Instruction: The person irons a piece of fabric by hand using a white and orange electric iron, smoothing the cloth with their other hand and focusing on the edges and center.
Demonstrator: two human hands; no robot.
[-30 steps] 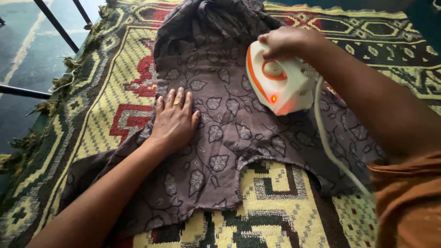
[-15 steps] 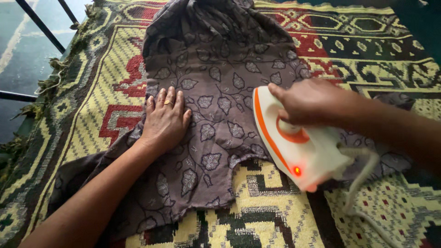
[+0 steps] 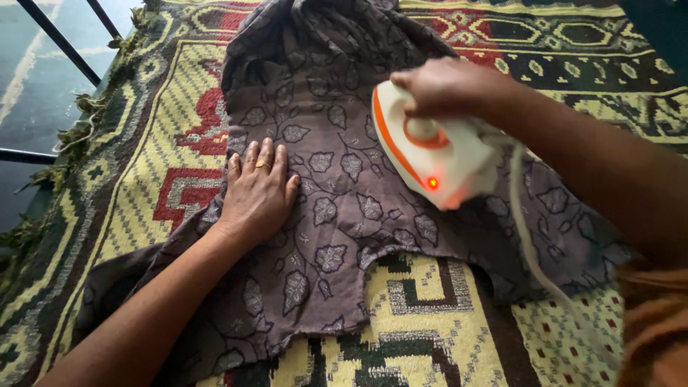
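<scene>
A: What is in the hands?
B: Right hand (image 3: 448, 86) grips handle of white and orange iron (image 3: 430, 154), red light on, on the brown leaf-print garment (image 3: 337, 208).
A: And left hand (image 3: 256, 192)?
B: Flat on the cloth, w/ ring. All lies on patterned yellow rug (image 3: 430, 322); white cord (image 3: 534, 251) hangs to the right.

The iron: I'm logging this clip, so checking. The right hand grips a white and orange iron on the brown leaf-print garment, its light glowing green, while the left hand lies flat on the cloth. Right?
Not quite. The head view shows the light on the iron glowing red, not green. The rest holds: the right hand grips its handle over the brown leaf-print garment, and the left hand lies flat on the cloth.
</scene>
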